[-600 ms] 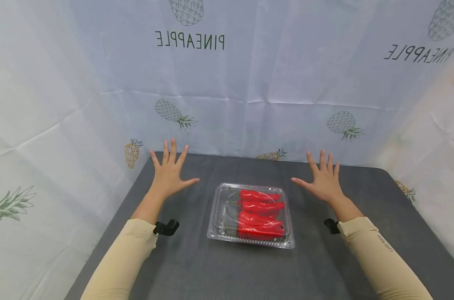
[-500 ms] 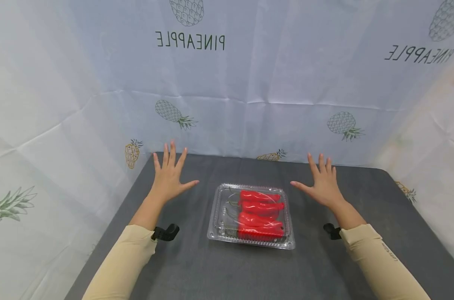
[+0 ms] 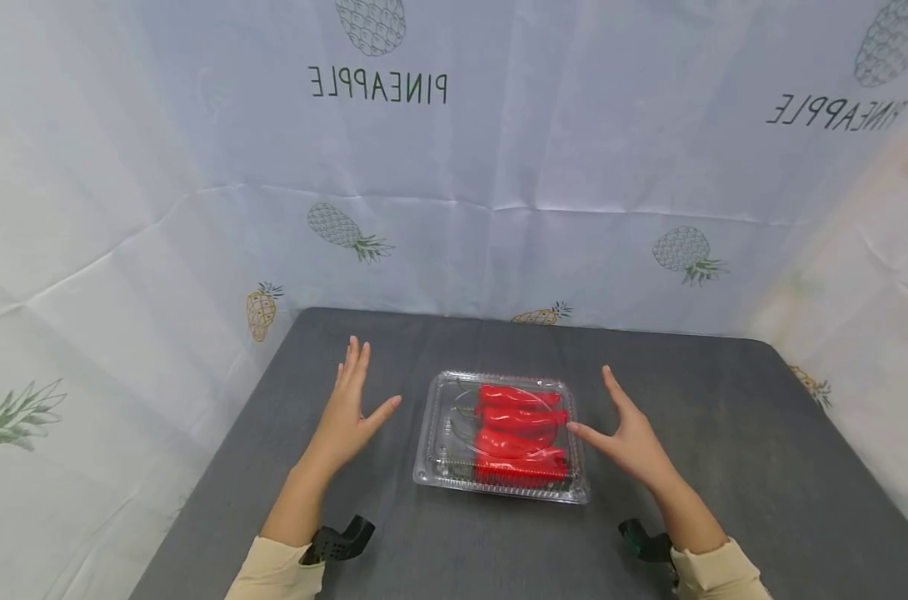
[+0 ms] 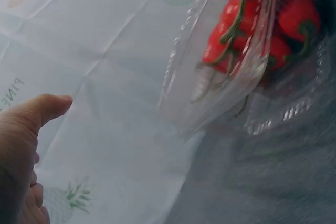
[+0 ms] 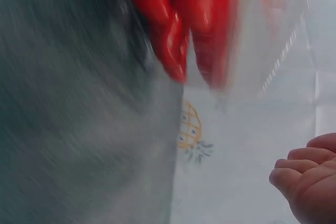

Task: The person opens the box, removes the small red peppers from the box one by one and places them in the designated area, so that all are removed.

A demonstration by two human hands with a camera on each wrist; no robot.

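Note:
A clear plastic clamshell box (image 3: 435, 450) sits on the dark table, its lid down over several red peppers (image 3: 521, 418) with green stems. To its left is my left hand (image 3: 341, 429), fingers straight, thumb pointing toward the box, holding nothing. On the other side my right hand (image 3: 634, 446) stands with its fingers extended and its thumb tip right at the box's right edge in the head view. The left wrist view shows the box (image 4: 184, 98) apart from the left thumb. Motion blurs the peppers (image 5: 173, 30) in the right wrist view.
The dark grey table (image 3: 454, 550) ends against a pale cloth (image 3: 574, 150) printed with pineapples, which hangs behind it and at both sides. A black wrist camera (image 3: 341, 540) is strapped to the left wrist, another (image 3: 641, 540) to the right.
Both hands have drawn back toward the person and turned from palms-down, fingers spread, to palms facing inward. The right thumb has come closer to the box, which stays in place.

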